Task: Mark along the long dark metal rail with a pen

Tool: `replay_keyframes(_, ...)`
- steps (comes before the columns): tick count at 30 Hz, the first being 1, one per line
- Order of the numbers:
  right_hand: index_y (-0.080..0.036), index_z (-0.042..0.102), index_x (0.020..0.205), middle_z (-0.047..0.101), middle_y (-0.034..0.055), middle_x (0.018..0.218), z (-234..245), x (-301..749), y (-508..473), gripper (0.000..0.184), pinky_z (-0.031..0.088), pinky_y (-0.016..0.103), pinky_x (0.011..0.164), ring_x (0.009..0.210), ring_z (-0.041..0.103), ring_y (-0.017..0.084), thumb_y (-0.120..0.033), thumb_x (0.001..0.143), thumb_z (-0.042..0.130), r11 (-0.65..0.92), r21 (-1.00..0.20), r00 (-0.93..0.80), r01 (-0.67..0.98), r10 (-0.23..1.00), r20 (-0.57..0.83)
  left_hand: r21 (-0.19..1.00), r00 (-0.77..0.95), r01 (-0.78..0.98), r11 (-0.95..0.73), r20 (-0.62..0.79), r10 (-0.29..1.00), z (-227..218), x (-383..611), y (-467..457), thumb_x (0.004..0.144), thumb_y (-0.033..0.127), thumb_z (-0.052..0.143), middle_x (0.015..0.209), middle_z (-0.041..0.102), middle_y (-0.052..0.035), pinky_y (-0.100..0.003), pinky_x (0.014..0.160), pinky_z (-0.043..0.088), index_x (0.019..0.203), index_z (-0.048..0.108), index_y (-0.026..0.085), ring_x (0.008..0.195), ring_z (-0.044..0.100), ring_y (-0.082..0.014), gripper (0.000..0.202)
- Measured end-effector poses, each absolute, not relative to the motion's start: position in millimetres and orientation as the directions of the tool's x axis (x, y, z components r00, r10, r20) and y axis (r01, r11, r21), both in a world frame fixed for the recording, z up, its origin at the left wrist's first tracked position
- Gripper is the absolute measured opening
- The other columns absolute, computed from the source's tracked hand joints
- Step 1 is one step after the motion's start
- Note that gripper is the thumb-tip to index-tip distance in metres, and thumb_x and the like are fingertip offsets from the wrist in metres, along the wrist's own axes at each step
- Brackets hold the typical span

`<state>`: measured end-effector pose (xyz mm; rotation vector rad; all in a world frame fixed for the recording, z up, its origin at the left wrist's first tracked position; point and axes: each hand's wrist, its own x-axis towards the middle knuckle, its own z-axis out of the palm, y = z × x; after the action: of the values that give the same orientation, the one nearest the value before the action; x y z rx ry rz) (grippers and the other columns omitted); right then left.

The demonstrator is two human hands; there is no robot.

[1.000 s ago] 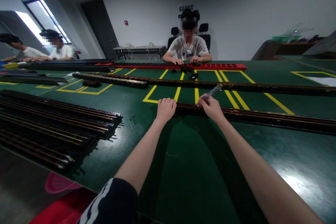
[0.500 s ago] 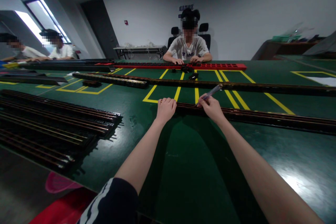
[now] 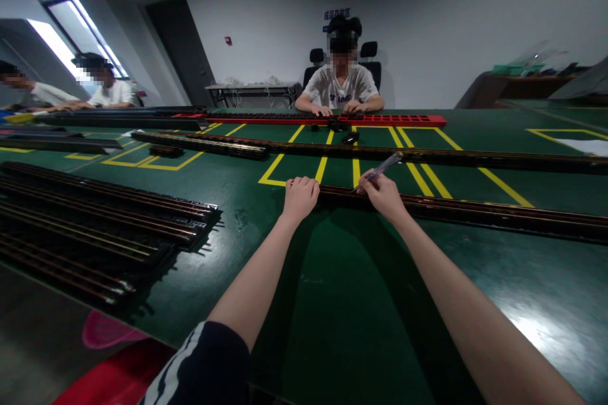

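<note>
My left hand (image 3: 300, 197) is closed in a loose fist on the left end of a long dark rail (image 3: 475, 210) that lies across the green table (image 3: 342, 304) and runs off to the right. My right hand (image 3: 382, 195) rests on the same rail a little further right and pinches a slim silvery pen-like tool (image 3: 382, 167), its tip down on the rail and its shaft slanting up and away. What the left fingers hold, if anything, is hidden.
A stack of several dark rails (image 3: 95, 228) lies at my left. A second long rail (image 3: 361, 152) and a red tray (image 3: 332, 120) lie farther away. A person (image 3: 340, 85) sits opposite; two more people (image 3: 102, 88) sit at far left. Yellow lines (image 3: 327, 158) mark the table.
</note>
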<state>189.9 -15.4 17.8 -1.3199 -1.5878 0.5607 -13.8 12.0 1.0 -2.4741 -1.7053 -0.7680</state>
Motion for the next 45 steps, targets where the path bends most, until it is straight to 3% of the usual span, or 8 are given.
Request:
replay_keyframes(6, -0.018, 0.055, 0.08, 0.067, 0.0053, 0.072, 15.6, 190.0, -12.4, 0.014, 0.052, 0.036, 0.075, 0.071, 0.067, 0.019, -0.03, 0.085, 0.054, 0.318, -0.813, 0.066, 0.488, 0.915, 0.398, 0.18, 0.276, 0.905, -0.386, 0.442, 0.853, 1.4, -12.6, 11.0, 0.096, 0.029, 0.024, 0.105, 0.068, -0.0063, -0.042, 0.098, 0.036, 0.097, 0.064, 0.019, 0.1, 0.057, -0.0206, 0.041)
replay_keyframes(19, -0.018, 0.054, 0.08, 0.067, 0.006, 0.075, 20.9, 188.3, -17.8, 0.01, 0.052, 0.038, 0.078, 0.074, 0.066, 0.019, -0.025, 0.087, 0.051, 0.283, -0.831, 0.055, 0.478, 0.935, 0.35, 0.238, 0.274, 0.883, -0.404, 0.436, 0.857, -0.9, -14.2, 12.6, 0.096, 0.032, 0.024, 0.107, 0.067, -0.0053, -0.042, 0.1, 0.036, 0.1, 0.064, 0.021, 0.102, 0.058, -0.0194, 0.042)
replay_keyframes(40, -0.018, 0.056, 0.078, 0.066, 0.0038, 0.072, 16.6, 192.4, -11.4, 0.014, 0.051, 0.034, 0.074, 0.07, 0.064, 0.017, -0.029, 0.086, 0.05, 0.357, -0.799, 0.008, 0.484, 0.911, 0.412, 0.213, 0.273, 0.893, -0.396, 0.44, 0.855, 0.1, -12.2, 11.5, 0.096, 0.031, 0.023, 0.106, 0.068, -0.0053, -0.043, 0.101, 0.034, 0.098, 0.064, 0.022, 0.102, 0.058, -0.0199, 0.043)
replay_keyframes(45, -0.019, 0.056, 0.076, 0.066, 0.0043, 0.073, 22.7, 190.4, -16.1, 0.012, 0.051, 0.034, 0.077, 0.071, 0.064, 0.018, -0.023, 0.086, 0.05, 0.336, -0.811, 0.023, 0.479, 0.919, 0.395, 0.197, 0.275, 0.895, -0.399, 0.462, 0.843, -0.3, -11.3, 10.5, 0.096, 0.03, 0.024, 0.107, 0.069, -0.0049, -0.046, 0.105, 0.031, 0.098, 0.065, 0.022, 0.103, 0.059, -0.0198, 0.042)
